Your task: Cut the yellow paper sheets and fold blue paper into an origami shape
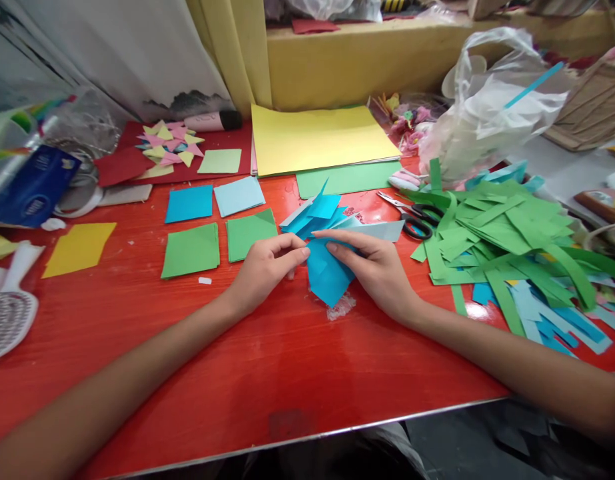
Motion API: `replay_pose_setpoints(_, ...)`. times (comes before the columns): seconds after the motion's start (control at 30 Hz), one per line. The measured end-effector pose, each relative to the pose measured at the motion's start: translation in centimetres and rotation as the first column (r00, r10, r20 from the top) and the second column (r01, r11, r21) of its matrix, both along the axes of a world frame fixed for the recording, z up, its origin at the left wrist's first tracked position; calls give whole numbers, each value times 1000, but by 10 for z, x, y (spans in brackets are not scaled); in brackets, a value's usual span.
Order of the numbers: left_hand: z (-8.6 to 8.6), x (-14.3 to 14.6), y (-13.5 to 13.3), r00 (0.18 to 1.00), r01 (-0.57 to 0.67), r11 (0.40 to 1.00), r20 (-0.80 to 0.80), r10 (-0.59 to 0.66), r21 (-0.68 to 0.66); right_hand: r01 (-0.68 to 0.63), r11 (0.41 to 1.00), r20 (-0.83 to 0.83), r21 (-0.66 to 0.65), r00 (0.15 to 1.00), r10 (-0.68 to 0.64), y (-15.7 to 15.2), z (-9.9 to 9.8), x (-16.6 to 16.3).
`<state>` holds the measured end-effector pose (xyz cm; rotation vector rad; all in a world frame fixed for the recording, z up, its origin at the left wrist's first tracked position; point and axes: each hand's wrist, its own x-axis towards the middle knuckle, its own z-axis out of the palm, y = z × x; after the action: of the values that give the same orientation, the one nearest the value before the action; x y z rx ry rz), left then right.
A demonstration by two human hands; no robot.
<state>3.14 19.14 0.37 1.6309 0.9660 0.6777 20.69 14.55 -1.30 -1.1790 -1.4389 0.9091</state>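
Between my two hands, above the red table (247, 373), is a folded piece of blue paper (331, 277). My left hand (273, 267) pinches its left edge between thumb and fingertips. My right hand (380, 267) grips the upper right side, thumb on the near face and fingers stretched along the top. Just behind the hands lie several folded blue pieces (320, 212), partly hidden by them. A pale blue folded strip (380, 230) extends out to the right beyond my right fingers.
Square stacks of blue (188, 203), pale blue (238, 196) and green paper (190, 251) lie left of centre. Black-handled scissors (417, 219) sit beside a heap of green scraps (507, 227) on the right. Yellow sheets (322, 140) lie behind; a plastic bag (487, 113) stands back right.
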Motion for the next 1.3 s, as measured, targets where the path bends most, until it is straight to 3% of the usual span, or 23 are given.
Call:
replay_pose_setpoints(0.13,0,-1,0,1000,9,1000,13,-9,1,44,998,41,34,998,-46,-3,1,-1)
replay_pose_setpoints(0.47,-1,1,2,1000,15,1000,4,-15,-1,7,1000,33,-14,999,-7,-4,2,1)
replay_pose_setpoints(0.83,-4,0,2,994,80,996,79,-76,-48,-20,996,36,87,999,17,-2,1,2)
replay_pose_setpoints(1.0,-6,1,2,993,24,998,114,-17,-52,-28,991,105,128,994,15,-3,0,3)
replay_pose_setpoints(1.3,-7,-1,3,994,28,998,103,-21,-58,-42,984,185,172,983,10,0,0,2)
